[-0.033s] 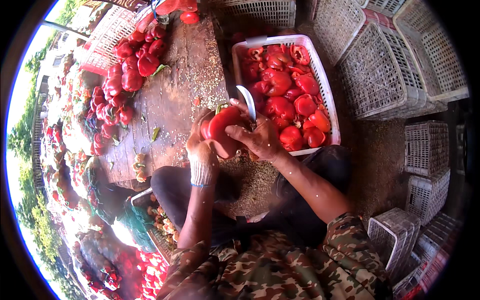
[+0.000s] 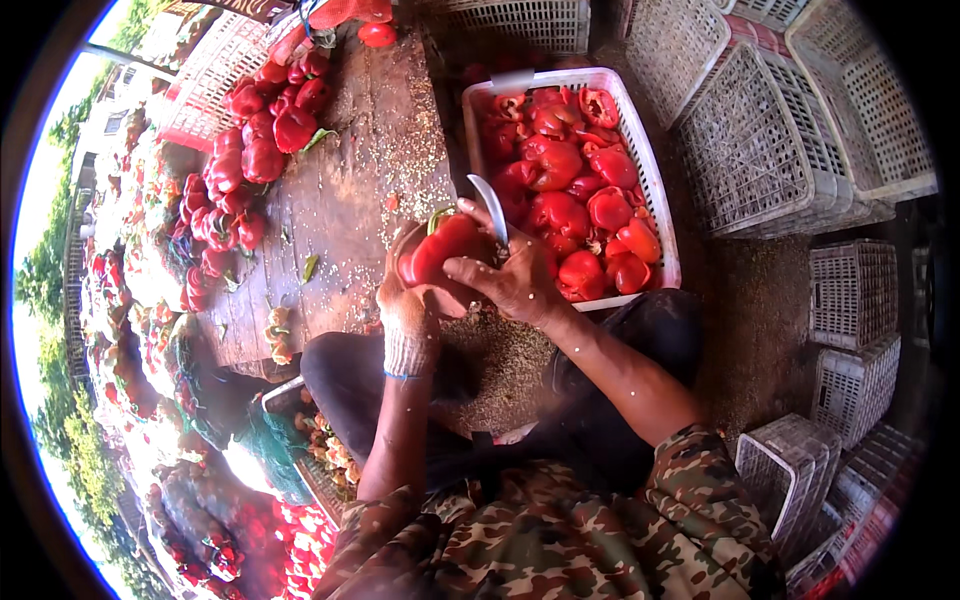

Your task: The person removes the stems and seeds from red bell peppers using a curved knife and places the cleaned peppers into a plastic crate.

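Note:
In my left hand [image 2: 407,305], which wears a pale glove with a ribbed cuff, lies a red bell pepper [image 2: 447,243]. Its green stem points up and away from me. My right hand [image 2: 520,283] is bare and closed around a knife [image 2: 489,205]; the handle is hidden in the fingers. The curved, shiny blade sticks up beyond the knuckles. My right thumb and fingers also press against the right side of the pepper. Just beyond, to the right, a white plastic crate [image 2: 648,188] holds many red peppers [image 2: 553,165], several of them cut open.
A wooden board [image 2: 345,200] strewn with seeds lies ahead left, with whole red peppers [image 2: 262,160] heaped along its far side. Slatted crates [image 2: 750,140] are stacked at right. By my left knee stands a crate of pepper cores [image 2: 328,445] beside green netting [image 2: 275,450].
Both hands, with the pepper and knife, have shifted very slightly to the left. The blade has moved a little with them.

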### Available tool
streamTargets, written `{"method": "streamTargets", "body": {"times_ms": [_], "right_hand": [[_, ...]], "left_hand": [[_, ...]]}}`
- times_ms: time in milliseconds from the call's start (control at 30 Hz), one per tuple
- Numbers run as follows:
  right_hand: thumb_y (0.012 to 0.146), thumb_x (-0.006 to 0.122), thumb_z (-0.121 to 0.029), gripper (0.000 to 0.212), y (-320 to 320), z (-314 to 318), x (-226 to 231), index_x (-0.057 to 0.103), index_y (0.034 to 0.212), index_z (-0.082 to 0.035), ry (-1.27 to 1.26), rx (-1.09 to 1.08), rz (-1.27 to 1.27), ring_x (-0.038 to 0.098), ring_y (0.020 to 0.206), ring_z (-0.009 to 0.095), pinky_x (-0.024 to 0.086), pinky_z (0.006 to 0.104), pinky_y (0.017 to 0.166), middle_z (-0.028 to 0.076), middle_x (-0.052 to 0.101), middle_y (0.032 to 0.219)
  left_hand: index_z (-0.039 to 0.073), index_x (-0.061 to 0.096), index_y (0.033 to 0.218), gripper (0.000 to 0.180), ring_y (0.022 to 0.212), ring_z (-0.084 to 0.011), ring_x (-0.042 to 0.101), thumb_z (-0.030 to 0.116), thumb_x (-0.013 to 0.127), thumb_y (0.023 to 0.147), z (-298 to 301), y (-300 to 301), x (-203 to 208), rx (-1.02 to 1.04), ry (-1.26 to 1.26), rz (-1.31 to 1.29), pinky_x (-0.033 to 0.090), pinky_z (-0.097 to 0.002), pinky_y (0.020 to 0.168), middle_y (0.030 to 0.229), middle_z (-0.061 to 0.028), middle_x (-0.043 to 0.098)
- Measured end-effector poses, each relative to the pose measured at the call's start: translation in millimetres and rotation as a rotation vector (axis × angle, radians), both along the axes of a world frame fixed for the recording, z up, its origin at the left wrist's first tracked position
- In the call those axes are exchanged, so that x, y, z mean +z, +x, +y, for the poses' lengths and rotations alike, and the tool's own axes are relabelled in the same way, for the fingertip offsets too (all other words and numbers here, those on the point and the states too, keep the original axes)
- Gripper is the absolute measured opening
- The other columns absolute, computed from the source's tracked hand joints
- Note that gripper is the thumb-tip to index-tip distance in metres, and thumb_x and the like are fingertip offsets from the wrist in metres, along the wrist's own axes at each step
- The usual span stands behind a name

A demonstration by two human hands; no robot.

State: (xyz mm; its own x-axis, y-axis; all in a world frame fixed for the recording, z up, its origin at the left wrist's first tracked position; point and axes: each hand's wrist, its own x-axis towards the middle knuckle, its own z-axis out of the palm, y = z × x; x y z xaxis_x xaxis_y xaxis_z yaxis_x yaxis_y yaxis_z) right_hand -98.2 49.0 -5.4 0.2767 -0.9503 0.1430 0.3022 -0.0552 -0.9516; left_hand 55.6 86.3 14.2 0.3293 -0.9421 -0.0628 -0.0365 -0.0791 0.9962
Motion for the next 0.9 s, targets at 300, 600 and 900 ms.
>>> {"method": "streamTargets", "body": {"times_ms": [300,600,900], "right_hand": [[0.087,0.079,-0.026,0.054,-9.0,-7.4,-9.1,0.059,0.128,0.003,-0.272,0.003,0.186,0.067,0.099,0.016,0.052,0.0313,0.090,0.013,0.072,0.106],[0.093,0.072,-0.014,0.033,-19.9,-8.4,-9.1,0.063,0.122,-0.002,0.314,0.115,-0.236,0.064,0.096,0.010,0.052,0.0264,0.086,0.003,0.071,0.108],[0.096,0.068,-0.013,0.028,-21.3,-11.1,-24.7,0.064,0.121,-0.003,0.480,0.253,-0.508,0.067,0.089,0.008,0.057,0.0228,0.080,0.003,0.070,0.103]], "left_hand": [[-0.001,0.059,0.129,0.052,0.101,-0.0166,0.068,0.021,0.076,0.085,0.0,-0.8,-13.0,0.002,0.116,-0.007,0.054,-0.0298,0.091,0.113,-0.0108,0.072],[-0.005,0.058,0.123,0.037,0.093,-0.0211,0.071,0.010,0.067,0.091,-14.9,1.0,-36.2,-0.066,0.016,0.476,0.060,-0.0337,0.084,0.106,-0.0129,0.071],[-0.001,0.057,0.126,0.033,0.111,-0.0266,0.066,0.020,0.050,0.102,-19.3,11.0,-54.6,-0.231,0.052,1.171,0.055,-0.0403,0.096,0.123,-0.0152,0.066]]}}
